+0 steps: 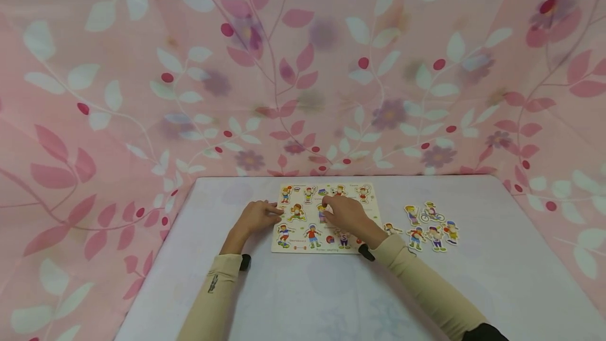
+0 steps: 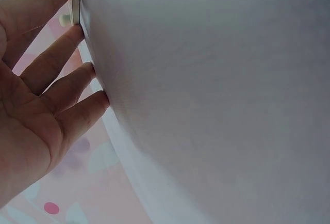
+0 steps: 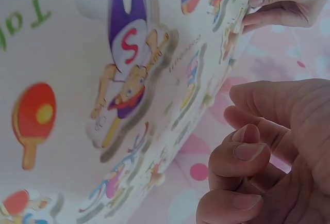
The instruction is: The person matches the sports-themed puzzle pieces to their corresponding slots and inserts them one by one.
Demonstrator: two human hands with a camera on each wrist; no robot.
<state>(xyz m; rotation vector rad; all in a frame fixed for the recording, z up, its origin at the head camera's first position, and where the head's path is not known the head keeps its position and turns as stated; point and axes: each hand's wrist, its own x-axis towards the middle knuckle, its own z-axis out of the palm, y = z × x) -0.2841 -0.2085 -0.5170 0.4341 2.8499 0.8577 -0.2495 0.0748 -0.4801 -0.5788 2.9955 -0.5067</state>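
Note:
A flat, light-coloured picture puzzle board [image 1: 307, 249] with sports figures lies on the table. My left hand [image 1: 258, 218] is at its left edge, fingers mostly straight and touching the board; the left wrist view shows other fingertips reaching down to the white cloth. Over the middle of the board hovers my right hand [image 1: 347, 214]. Its fingers [image 3: 242, 154] are loosely curled, with nothing visible between them in the right wrist view. Beside its fingertips a small figure piece [image 1: 321, 213] lies on the board. A figure with an S on its shirt [image 3: 129, 46] shows close up.
Right of the board lie several loose figure pieces, including a cyclist [image 1: 432, 213] and a purple-trousered figure [image 1: 436, 239]. Another piece [image 1: 391, 229] is close to the board's right edge. Behind the white-covered table [image 1: 293, 299] hangs a pink floral cloth [image 1: 303, 93].

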